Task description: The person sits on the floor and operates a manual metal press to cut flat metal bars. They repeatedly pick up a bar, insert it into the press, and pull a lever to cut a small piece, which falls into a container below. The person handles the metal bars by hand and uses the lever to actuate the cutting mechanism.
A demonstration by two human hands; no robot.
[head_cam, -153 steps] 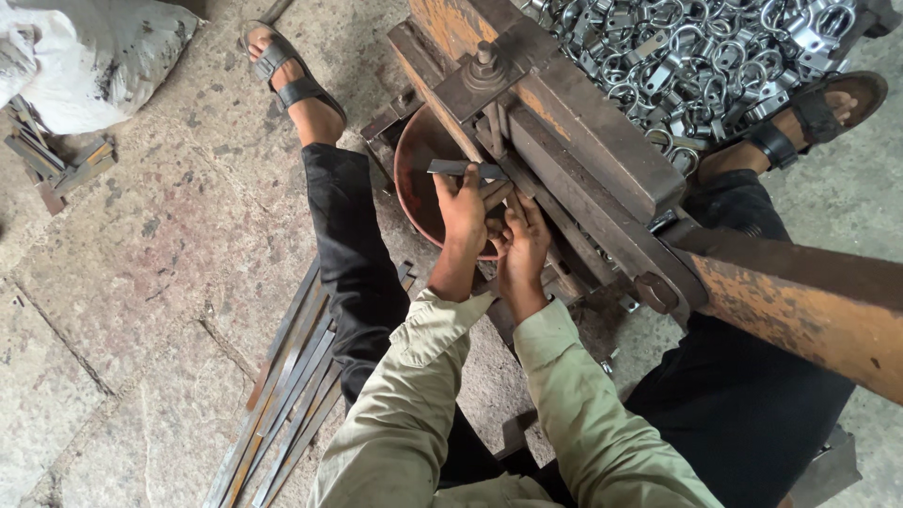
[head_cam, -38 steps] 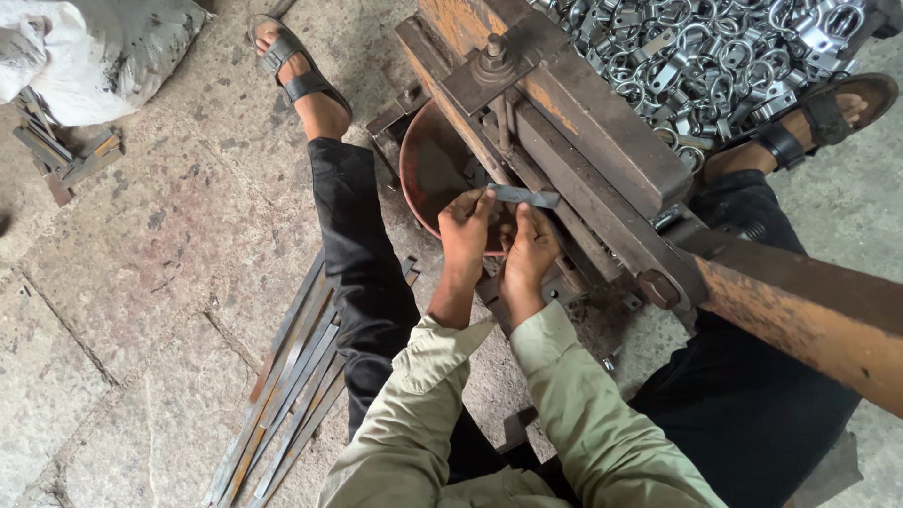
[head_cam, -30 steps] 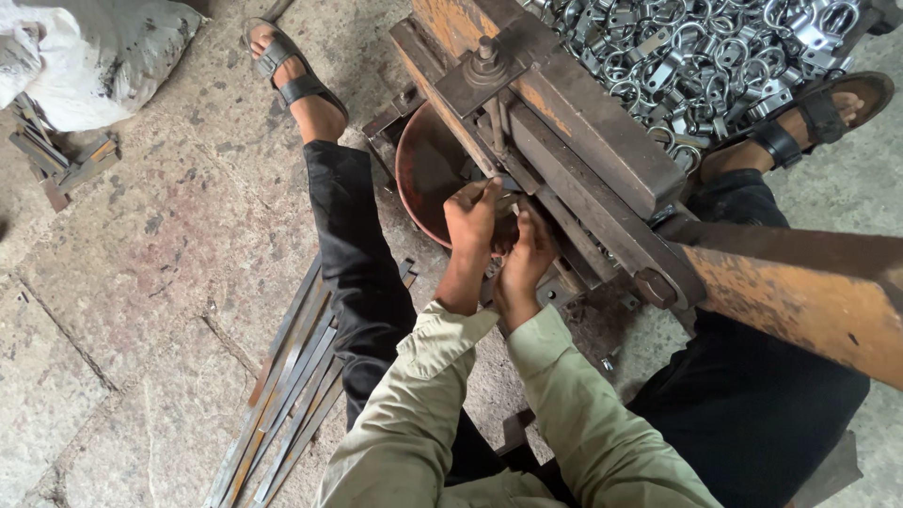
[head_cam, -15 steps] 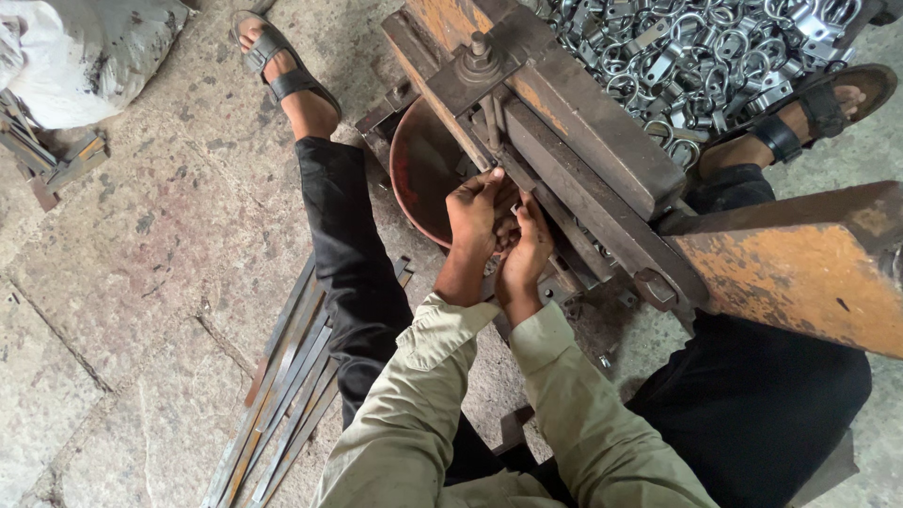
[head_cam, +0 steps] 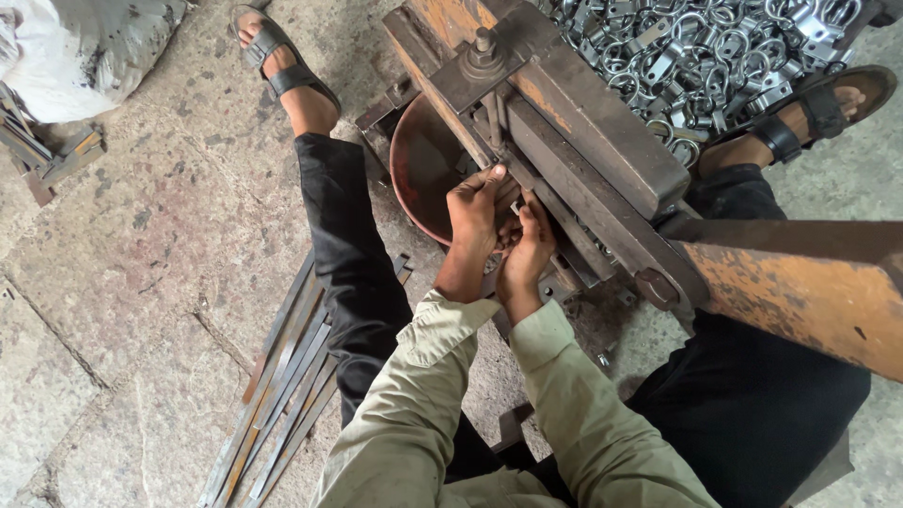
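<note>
Head view: metal strips lie on the floor at left. Left hand and right hand, fingers pressed together, seat a small metal piece, mostly hidden, in the rusty press. Alignment seems in hand; next calls for clearing fingers. Finished rings piled at right.

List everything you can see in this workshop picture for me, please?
Press machine: one, rusty brown, centre.
Round pan: one, reddish, beside the machine.
Lever arm: one, orange-rusted, right.
Metal rings and brackets: a heap, silvery, top right.
Flat metal strips: a bundle, grey, on the stone floor.
Sack: one, whitish, top left.
Sandals: two, dark.
Left hand, right hand: together at the machine; what they hold is hidden.
</note>
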